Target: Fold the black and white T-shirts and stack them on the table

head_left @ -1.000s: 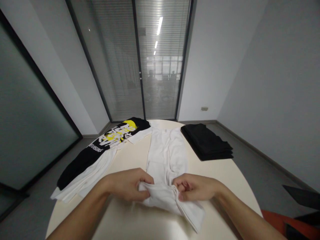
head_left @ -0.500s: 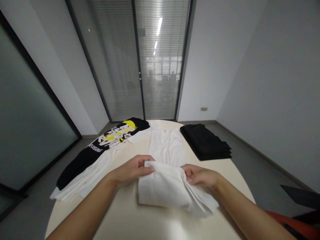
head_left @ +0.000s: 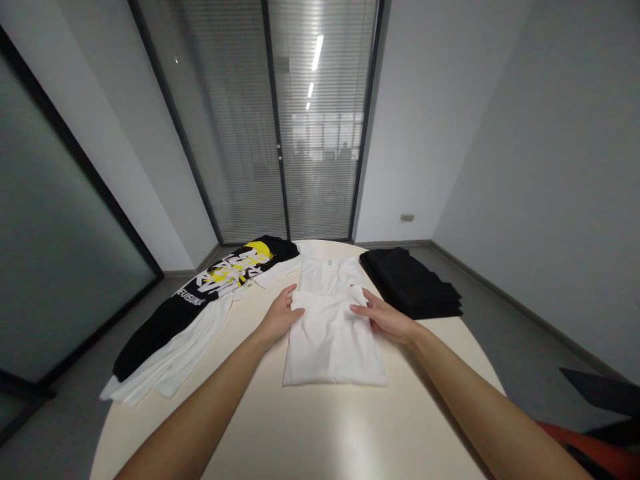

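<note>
On the left of a pale, round-edged table (head_left: 280, 433), white cloth (head_left: 193, 363) is partly covered by a black garment (head_left: 160, 330) printed in yellow and white. On the table's right, folded black cloth (head_left: 410, 283) is stacked. Beyond its far edge, glass panels (head_left: 320, 180) are framed in black.

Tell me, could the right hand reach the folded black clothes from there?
Probably yes: the right hand is near the black clothes with nothing visible between, though it would likely have to leave the white garment first.

Pale walls (head_left: 415, 120), blinds-covered glass panels (head_left: 320, 167)
</note>
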Demonstrator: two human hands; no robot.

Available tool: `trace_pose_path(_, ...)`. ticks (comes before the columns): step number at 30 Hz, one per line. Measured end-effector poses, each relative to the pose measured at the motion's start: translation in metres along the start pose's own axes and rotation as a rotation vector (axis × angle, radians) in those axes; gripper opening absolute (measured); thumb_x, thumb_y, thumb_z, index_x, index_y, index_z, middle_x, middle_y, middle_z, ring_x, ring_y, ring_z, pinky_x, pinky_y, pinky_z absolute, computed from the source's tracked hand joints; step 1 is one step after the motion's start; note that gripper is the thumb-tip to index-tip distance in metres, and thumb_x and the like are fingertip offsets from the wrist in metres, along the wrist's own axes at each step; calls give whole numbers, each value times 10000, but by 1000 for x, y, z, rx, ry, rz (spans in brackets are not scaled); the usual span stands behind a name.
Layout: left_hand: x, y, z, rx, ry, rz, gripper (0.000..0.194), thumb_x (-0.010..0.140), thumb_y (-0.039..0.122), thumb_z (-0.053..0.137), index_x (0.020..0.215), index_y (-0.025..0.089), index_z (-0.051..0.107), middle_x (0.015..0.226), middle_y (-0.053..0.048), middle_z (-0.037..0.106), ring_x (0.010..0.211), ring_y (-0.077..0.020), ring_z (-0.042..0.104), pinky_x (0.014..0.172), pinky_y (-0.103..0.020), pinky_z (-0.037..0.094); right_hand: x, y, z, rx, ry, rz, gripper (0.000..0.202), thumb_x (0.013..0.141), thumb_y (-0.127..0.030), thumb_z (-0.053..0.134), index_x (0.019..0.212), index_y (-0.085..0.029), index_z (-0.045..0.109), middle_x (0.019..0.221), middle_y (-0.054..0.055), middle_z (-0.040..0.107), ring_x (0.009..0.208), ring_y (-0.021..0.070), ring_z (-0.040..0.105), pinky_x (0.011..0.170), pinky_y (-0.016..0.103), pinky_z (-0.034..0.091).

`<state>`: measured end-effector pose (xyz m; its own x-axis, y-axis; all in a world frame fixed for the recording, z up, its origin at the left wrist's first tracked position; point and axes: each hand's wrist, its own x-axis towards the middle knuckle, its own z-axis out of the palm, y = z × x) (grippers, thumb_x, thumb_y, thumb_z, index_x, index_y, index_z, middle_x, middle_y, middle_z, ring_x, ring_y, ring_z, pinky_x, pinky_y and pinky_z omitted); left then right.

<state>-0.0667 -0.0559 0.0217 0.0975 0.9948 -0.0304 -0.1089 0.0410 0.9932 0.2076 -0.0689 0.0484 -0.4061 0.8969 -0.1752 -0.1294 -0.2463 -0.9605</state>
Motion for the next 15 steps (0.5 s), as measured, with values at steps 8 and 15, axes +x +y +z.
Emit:
trace_pose_path(8, 23, 10, 1, -46, -20, 198, 851, 783, 336, 789, 1508, 194, 366, 1266, -180, 682, 1068, -282, 708, 939, -452, 553, 17, 4, -8, -123, 293, -295, 777, 847, -445, 727, 1510, -270, 361, 1245, 91, 706, 1054, 258, 701, 947, 415, 567)
trace_pose_path(15, 29, -18, -1, 216, 37, 162, 827, 791, 200, 745, 1519, 196, 353, 1483, -213, 482, 1256, -283, 591, 1001, -420, 515, 14, 10, -22, -364, 327, -165, 1074, 744, -434, 817, 1601, -280, 189, 1401, 163, 578, 1136, 280, 654, 918, 396, 564)
